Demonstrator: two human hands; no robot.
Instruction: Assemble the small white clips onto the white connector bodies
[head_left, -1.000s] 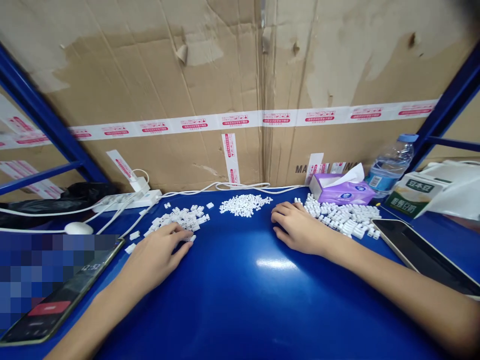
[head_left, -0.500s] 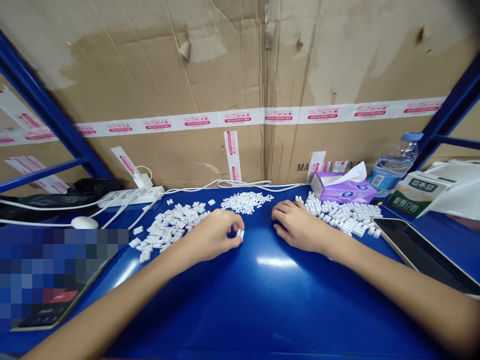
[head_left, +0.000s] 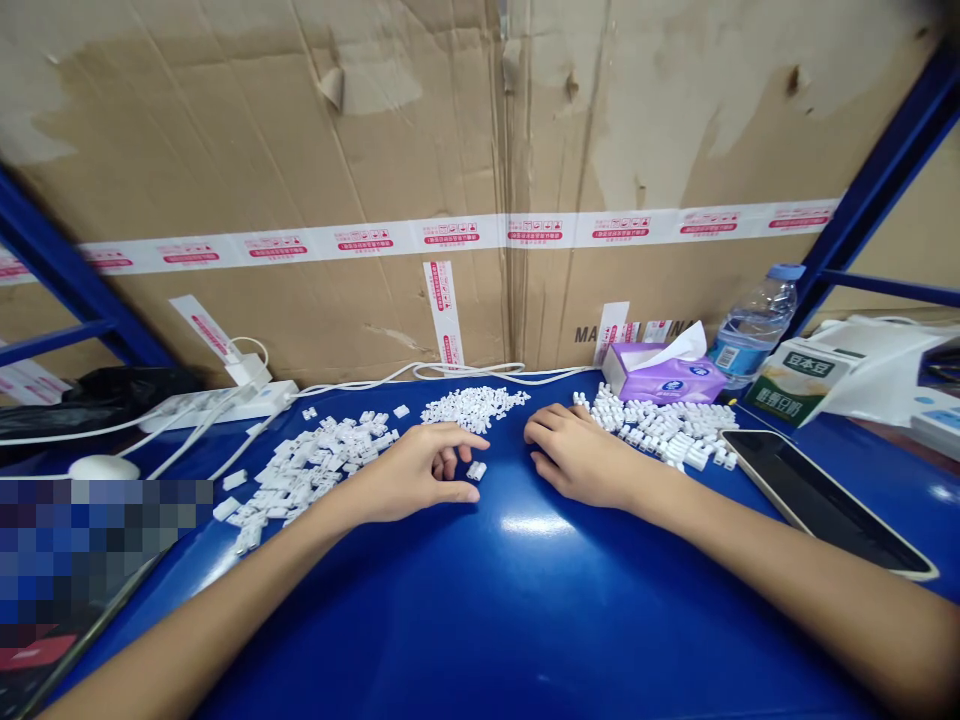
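White plastic block (head_left: 477, 470): state its location and the condition of the hands.

Block lies on the worktop (head_left: 517, 640), between the thumb and forefinger of the left hand (head_left: 409, 470). Those two digits are spread apart; no pinch is visible. The right hand (head_left: 574, 455) rests palm down, fingers bent and close together. Whether it covers anything cannot be told.

Report progress, moving outward.

Judged from the layout, work is partway. One block is singled out. A heap of flat white pieces (head_left: 315, 465), loose beyond the left forearm, is probably stock left to process. A heap of white blocks (head_left: 660, 432) beside the right hand may be completed units; this is unconfirmed. Farther back, a heap of smaller white parts (head_left: 476, 407) also appears to await use.

Rear items?

Tissue pack (head_left: 667, 380), just behind the right-side heap; water bottle (head_left: 750, 330), behind the pack. Neither appears involved.
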